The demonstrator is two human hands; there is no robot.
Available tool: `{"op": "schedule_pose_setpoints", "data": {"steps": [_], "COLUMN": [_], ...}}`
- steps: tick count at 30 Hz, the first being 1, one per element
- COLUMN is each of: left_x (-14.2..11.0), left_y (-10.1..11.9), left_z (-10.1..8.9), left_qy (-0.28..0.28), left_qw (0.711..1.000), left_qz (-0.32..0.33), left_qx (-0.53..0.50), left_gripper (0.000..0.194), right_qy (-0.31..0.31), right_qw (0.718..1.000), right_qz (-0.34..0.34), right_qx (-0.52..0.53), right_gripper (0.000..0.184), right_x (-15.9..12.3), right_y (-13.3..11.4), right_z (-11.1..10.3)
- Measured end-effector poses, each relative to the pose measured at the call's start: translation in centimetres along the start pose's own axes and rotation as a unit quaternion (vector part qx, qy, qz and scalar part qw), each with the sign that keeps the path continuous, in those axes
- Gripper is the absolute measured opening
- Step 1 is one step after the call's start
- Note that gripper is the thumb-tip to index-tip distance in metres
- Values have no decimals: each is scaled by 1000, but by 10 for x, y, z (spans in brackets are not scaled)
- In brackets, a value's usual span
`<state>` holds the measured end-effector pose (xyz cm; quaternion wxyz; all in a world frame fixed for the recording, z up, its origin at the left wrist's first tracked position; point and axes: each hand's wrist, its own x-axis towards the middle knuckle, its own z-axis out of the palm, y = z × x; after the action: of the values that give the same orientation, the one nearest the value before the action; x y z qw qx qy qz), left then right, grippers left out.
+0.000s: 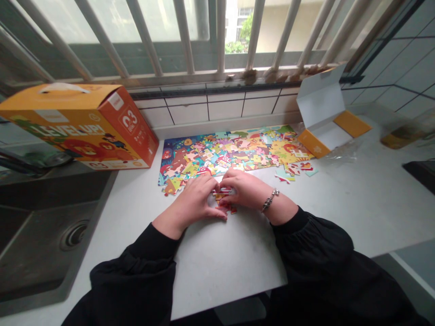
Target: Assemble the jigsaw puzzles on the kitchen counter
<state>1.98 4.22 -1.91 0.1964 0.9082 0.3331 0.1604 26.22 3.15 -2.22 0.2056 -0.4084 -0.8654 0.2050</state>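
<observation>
A small cluster of joined jigsaw pieces (pixel 222 197), red, white and orange, lies on the counter between my hands. My left hand (pixel 195 199) curves around its left side, fingers at the top and thumb along the bottom edge. From the right, my right hand (pixel 241 190) grips the cluster between thumb and fingers, hiding part of it. Just beyond my fingertips is a long colourful puzzle board (pixel 163 174), heaped with loose jigsaw pieces (pixel 217 156). A few more loose pieces (pixel 297 170) rest on the counter by its front right edge.
A large orange puzzle box (pixel 125 131) with a handle stands at the left, beside a dark sink (pixel 41 244). At the back right sits an opened small box (pixel 322 117) with clear plastic wrap (pixel 343 154). Behind the counter (pixel 231 258) are white tiles and a barred window.
</observation>
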Motion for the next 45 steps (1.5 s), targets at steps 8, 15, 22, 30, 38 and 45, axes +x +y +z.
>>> {"op": "schedule_pose_setpoints", "data": {"steps": [8, 15, 22, 30, 38, 45], "left_x": [0, 0, 0, 0, -2, -2], "left_y": [-2, -2, -1, 0, -1, 5], "left_z": [4, 2, 1, 0, 1, -3], "left_qy": [-1, -11, -11, -4, -8, -16], "left_qw": [1000, 1000, 1000, 1000, 1000, 999], "left_qz": [-14, -20, -22, -14, 15, 31], "left_qx": [-6, -13, -10, -23, -9, 0], "left_gripper": [74, 72, 71, 66, 55, 47], "right_qy": [4, -14, -12, -4, 20, 17], "right_qw": [999, 999, 999, 999, 998, 998], "right_qz": [-31, -40, -36, -23, -2, 35], "right_qx": [16, 21, 21, 42, 54, 48], "right_gripper": [8, 3, 3, 12, 12, 17], "right_x": [0, -1, -1, -4, -5, -5], "right_y": [6, 5, 9, 7, 12, 11], "right_z": [2, -2, 1, -3, -7, -8]}}
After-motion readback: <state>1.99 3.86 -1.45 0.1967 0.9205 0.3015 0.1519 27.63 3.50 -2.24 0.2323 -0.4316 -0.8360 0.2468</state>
